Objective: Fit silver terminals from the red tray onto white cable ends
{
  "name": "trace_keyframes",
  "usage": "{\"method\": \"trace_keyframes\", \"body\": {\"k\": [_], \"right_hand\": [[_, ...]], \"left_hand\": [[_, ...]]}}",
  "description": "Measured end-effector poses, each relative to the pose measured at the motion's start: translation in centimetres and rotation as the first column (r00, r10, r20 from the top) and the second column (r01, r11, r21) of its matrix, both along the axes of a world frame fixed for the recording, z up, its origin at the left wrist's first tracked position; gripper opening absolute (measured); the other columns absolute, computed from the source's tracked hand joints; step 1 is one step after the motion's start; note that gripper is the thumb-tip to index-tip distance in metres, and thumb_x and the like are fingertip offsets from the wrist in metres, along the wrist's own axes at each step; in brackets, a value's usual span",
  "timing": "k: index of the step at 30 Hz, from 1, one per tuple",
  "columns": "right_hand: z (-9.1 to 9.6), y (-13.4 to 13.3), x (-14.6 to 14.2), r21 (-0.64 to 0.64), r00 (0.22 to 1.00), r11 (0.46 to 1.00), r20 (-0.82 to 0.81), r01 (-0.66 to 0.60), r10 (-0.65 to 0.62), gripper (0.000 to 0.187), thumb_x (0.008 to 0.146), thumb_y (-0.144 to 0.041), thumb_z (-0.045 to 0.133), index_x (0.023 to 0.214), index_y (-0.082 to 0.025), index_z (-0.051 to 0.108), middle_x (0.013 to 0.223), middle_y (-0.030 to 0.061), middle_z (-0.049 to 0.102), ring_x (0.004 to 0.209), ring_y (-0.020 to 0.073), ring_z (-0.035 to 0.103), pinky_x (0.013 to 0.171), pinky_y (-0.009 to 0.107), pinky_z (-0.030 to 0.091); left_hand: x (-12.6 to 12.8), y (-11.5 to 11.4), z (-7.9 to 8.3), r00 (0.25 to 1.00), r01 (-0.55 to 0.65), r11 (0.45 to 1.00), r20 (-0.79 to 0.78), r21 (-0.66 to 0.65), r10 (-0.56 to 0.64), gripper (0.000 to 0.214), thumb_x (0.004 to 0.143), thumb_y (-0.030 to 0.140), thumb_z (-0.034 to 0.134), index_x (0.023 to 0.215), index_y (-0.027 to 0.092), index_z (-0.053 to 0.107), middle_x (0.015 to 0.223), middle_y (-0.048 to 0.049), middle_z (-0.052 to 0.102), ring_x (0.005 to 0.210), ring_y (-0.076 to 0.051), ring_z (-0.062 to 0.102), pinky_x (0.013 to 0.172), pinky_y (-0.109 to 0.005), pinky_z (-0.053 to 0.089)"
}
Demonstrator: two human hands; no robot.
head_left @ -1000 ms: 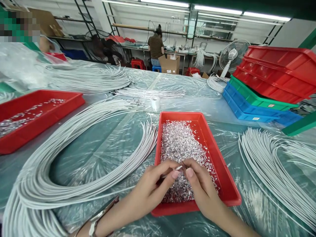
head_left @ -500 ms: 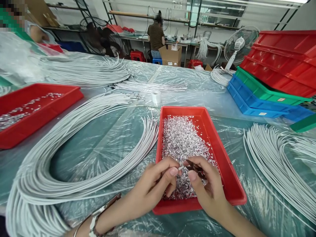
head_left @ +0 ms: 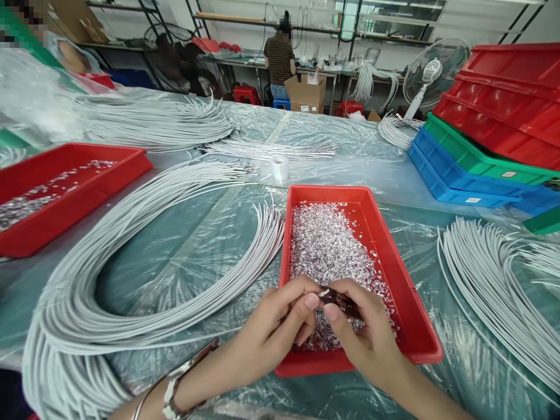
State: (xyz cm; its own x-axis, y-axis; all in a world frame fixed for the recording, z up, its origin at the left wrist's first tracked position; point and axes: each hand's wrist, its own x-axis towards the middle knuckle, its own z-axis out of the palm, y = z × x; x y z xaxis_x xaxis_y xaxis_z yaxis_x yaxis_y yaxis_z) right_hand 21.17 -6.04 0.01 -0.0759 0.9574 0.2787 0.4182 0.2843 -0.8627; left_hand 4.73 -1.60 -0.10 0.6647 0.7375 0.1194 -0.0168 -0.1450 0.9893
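Note:
Over the red tray [head_left: 409, 291], my left hand [head_left: 275, 324] pinches the tip of a thin white cable [head_left: 324, 293] between thumb and forefinger. My right hand [head_left: 371, 329] is closed round a small dark hand tool [head_left: 343, 300], whose front end meets the cable tip; fingers cover most of it, so its exact kind does not show. Beneath both hands lies a heap of small shiny metal pieces [head_left: 328, 239]. A large looped bundle of white cables [head_left: 65, 291] lies left of the tray, and one strand runs from it toward my left wrist.
Another red tray [head_left: 109, 181] with metal pieces stands at left. More cable bundles lie at right [head_left: 481, 274] and at the back [head_left: 166, 122]. A white roll [head_left: 280, 168] stands behind the near tray. Stacked red, green and blue trays [head_left: 494, 116] rise at right. A person [head_left: 280, 58] sits far back.
The dark tool's tip has come over the cable tip, and my hands have drawn slightly closer together. The whole view has shifted a little.

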Motion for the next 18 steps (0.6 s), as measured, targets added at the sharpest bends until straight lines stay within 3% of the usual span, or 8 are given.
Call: {"method": "trace_keyframes", "body": {"k": [9,18], "right_hand": [[-0.20,-0.22,0.04,0.033,1.000,0.999,-0.011,0.008,-0.008,0.004,0.089,-0.024,0.051,0.086,-0.023,0.052,0.066,-0.0040,0.053,0.057,0.0123,0.050,0.054,0.024,0.040],[0.00,-0.03,0.23,-0.022,1.000,1.000,-0.013,0.002,-0.002,0.004,0.089,-0.025,0.053,0.086,-0.023,0.053,0.062,-0.0061,0.051,0.053,0.0103,0.046,0.049,0.022,0.035]], "left_hand": [[-0.20,-0.04,0.03,0.999,0.004,0.997,-0.042,0.075,-0.001,0.022,0.100,0.031,0.034,0.088,0.019,0.048,0.057,0.0071,0.042,0.049,-0.008,0.038,0.049,-0.018,0.032],[-0.52,0.03,-0.17,0.987,-0.064,0.984,-0.137,0.169,0.087,0.016,0.098,0.027,0.040,0.094,0.021,0.054,0.061,0.0057,0.041,0.052,-0.009,0.035,0.048,-0.020,0.028]]}}
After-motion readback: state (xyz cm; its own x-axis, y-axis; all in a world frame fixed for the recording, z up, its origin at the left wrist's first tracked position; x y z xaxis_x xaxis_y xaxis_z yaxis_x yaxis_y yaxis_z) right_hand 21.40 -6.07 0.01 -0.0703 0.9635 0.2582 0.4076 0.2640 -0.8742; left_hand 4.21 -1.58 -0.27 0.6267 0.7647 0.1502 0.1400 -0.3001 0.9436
